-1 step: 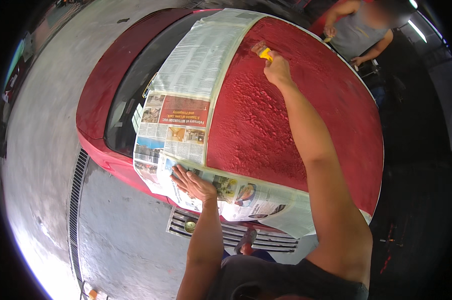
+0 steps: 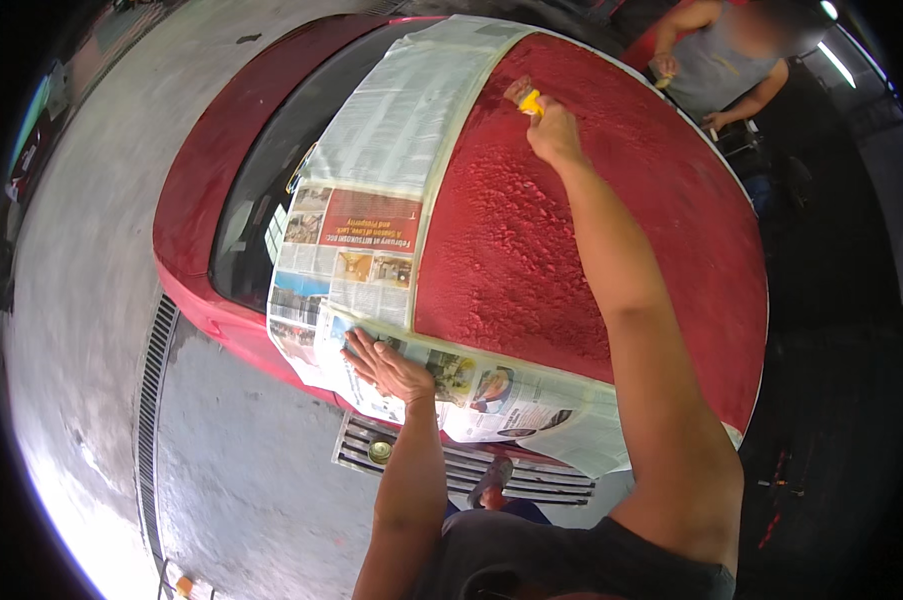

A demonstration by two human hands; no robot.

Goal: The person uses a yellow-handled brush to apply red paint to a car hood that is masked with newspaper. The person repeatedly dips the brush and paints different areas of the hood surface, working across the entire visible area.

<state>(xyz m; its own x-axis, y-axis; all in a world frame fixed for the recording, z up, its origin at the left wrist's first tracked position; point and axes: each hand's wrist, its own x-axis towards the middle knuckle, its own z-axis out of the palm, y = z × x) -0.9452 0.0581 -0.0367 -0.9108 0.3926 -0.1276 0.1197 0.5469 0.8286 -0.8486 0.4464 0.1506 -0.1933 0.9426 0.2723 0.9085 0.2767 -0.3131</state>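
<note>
My right hand is closed round the yellow handle of a paintbrush. Its bristles rest against the far left part of a red car panel, whose paint looks wrinkled and blistered in a broad patch from the far left to the near middle. Toward the right the surface appears smoother. Along the panel's left and near sides runs newspaper, held by pale masking tape. My left hand lies flat on the newspaper near the panel's near left corner, fingers spread, holding nothing.
At the far right another person stands beside the car, one hand holding a small object I cannot make out. A dark car window lies left of the newspaper. Below the car's near side, a floor grate carries a round can.
My right hand and the brush have shifted very slightly, the brush tilting a little. The other person's hand has moved slightly. My left hand stays in place.
</note>
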